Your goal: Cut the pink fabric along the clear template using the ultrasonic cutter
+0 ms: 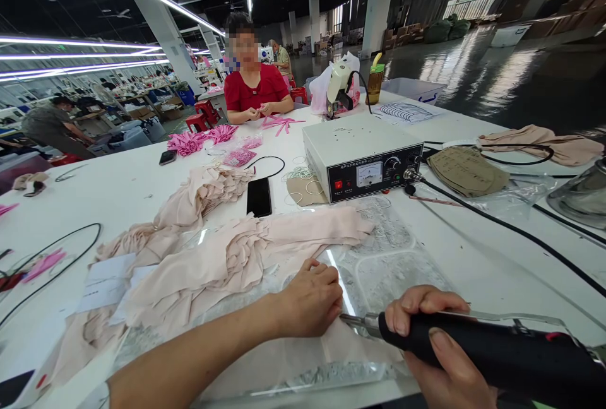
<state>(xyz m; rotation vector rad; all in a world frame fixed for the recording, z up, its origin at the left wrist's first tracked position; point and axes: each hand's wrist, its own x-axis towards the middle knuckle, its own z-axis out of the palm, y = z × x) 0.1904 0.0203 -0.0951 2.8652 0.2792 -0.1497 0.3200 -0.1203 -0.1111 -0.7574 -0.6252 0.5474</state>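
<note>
My right hand [433, 339] is wrapped round a black handheld tool [497, 349] whose metal tip [353, 319] points left onto pale pink fabric [246, 257]. My left hand [312, 298] is closed, its fingers curled and pressing the fabric right beside the tip; what they pinch is hidden. The fabric lies spread over a clear plastic sheet [388, 257] on the white table [118, 188]. A black cable runs from the tool area to a white control box [362, 156] with a dial and knobs.
A black phone [259, 197] lies beside more pink fabric pieces [203, 191]. A person in a red top [255, 90] sits across the table handling bright pink strips [279, 122]. Tan padded pieces [466, 170], black cords and a metal vessel [584, 194] are at the right.
</note>
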